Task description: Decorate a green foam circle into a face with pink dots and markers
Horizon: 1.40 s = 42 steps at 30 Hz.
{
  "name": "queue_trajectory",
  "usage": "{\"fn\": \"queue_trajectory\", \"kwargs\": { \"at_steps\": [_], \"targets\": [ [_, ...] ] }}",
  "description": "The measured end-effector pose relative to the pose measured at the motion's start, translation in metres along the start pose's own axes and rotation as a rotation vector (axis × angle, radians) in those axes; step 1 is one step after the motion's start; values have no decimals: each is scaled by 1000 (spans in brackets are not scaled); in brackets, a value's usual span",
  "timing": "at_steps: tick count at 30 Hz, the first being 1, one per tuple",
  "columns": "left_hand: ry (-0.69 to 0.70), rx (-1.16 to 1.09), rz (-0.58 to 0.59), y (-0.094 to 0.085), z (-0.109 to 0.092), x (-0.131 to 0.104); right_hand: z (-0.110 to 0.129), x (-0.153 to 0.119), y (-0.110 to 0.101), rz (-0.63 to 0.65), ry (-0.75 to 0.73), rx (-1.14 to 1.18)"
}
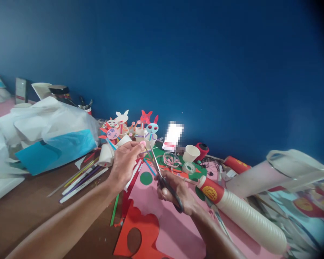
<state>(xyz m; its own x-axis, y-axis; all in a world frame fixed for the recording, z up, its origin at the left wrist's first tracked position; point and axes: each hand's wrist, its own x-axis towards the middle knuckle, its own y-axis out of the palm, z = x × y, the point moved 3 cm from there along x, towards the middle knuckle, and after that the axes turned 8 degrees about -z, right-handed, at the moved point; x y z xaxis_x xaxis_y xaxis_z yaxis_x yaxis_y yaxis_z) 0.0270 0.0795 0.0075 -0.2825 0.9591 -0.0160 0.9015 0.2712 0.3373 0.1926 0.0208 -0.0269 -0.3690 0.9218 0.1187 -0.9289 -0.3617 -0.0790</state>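
Note:
My left hand (125, 162) pinches a small pink paper piece (143, 143) between thumb and fingertips. Dark-handled scissors (164, 183) are gripped in my right hand (176, 190), their blades pointing up toward the pink piece with the tips close to it. Below the hands lies a large pink paper sheet (148, 205) with a green paper circle (145, 178) on it. Red paper (148, 226) with cut-out holes overlaps the sheet's front edge. Behind my left hand stand paper cups with animal-face cutouts, among them a light-blue one (152, 128) with red ears.
A stack of paper cups (255, 219) lies on the right beside a white pitcher (261, 176). Clear tape (189, 168) and a single cup (191, 154) sit behind my right hand. Paper strips (83, 180) lie left on the brown table, near a plastic bag (48, 118). A blue wall rises behind.

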Motion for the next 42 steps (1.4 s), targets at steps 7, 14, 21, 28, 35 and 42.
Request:
{"fn": "queue_trajectory", "kwargs": {
  "at_steps": [7,14,21,28,35,42],
  "targets": [
    [-22,32,-12,-2,1,2,2,0,1,-13,2,18],
    [-19,13,6,0,1,1,2,0,3,1,20,12],
    [-24,28,15,1,3,3,-1,0,1,-9,28,3],
    [8,76,42,0,5,6,2,1,-1,-39,43,-34],
    [57,110,87,-1,5,5,4,1,-2,-41,38,-46],
    [115,221,80,-1,7,7,1,2,-2,-57,49,-55]
  ]
}}
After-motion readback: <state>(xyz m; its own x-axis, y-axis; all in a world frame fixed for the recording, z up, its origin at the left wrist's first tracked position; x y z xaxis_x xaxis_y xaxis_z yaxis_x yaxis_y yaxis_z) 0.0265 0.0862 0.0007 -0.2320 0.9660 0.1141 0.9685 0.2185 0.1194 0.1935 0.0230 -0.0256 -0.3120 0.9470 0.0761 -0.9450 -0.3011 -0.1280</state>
